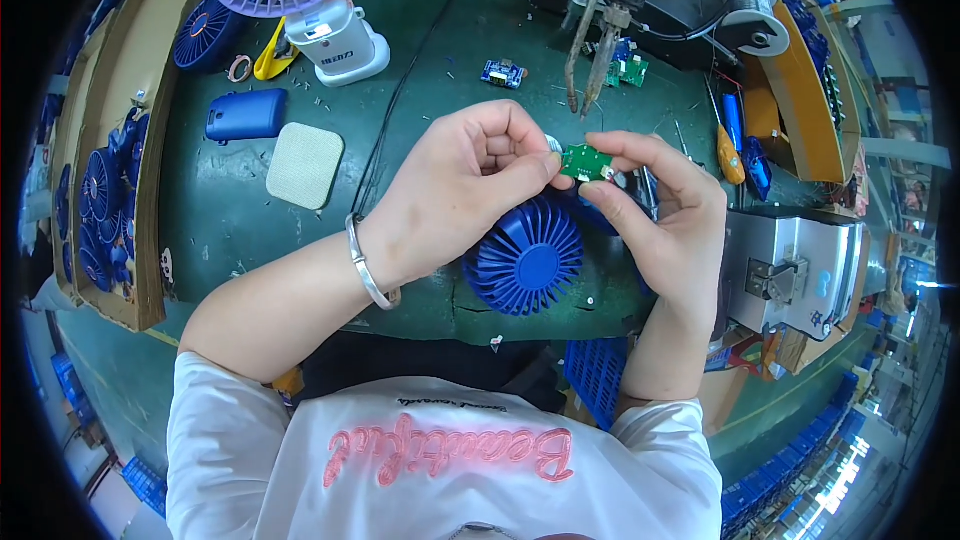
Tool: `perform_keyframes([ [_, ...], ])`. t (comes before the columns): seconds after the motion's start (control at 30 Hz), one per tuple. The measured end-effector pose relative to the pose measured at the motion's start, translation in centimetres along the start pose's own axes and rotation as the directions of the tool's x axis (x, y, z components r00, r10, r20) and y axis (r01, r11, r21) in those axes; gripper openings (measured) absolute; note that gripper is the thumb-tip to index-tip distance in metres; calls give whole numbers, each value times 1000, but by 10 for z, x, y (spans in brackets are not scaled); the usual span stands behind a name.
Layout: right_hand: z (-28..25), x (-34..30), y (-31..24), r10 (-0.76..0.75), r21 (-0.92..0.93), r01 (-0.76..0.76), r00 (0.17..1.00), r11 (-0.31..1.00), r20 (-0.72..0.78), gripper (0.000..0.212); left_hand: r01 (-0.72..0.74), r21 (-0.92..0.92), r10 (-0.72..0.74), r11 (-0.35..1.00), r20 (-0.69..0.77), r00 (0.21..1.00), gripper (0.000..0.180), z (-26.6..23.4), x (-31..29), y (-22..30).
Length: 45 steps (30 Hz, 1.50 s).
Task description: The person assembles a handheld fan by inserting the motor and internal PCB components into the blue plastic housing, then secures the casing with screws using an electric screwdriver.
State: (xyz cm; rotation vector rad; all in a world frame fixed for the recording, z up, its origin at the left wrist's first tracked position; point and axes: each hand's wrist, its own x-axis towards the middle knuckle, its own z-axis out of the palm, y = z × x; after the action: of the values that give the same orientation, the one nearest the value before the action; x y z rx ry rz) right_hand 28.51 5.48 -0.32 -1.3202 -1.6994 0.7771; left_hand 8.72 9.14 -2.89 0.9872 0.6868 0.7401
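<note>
Your left hand [470, 180] and right hand [665, 215] both pinch the small green circuit board [585, 162] (fingertips closed on its edges) above the blue fan grille [525, 260] on the tabletop [420, 90].

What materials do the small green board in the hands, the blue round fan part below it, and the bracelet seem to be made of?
The small green board, pinched between the left hand and right hand, looks like a lacquered circuit board with soldered parts. The blue fan part appears to be moulded plastic, with even colour and thin ribs. The bracelet seems to be polished metal, silvery and shiny.
</note>
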Motion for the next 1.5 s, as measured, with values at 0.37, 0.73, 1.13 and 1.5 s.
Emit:
perform_keyframes([
  [0.37, 15, 4, 0, -2, 26, 6, 985, 1000, -172, 32, -67, 68, 72, 995, -79, 994, 10, 2, 13, 10],
  [0.73, 15, 4, 1, -25, 22, 29, 989, 999, -144, 39, -106, 92, 114, 990, -84, 990, 9, 0, 14, 14],
  [1.13, 17, 8, 3, -194, -42, 190, 953, 981, -233, 34, -112, 119, 121, 987, -71, 990, 10, 1, 13, 17],
  [1.5, 18, 7, 2, -237, -80, 225, 945, 971, -226, 33, -111, 116, 121, 987, -80, 989, 10, 0, 12, 16],
])
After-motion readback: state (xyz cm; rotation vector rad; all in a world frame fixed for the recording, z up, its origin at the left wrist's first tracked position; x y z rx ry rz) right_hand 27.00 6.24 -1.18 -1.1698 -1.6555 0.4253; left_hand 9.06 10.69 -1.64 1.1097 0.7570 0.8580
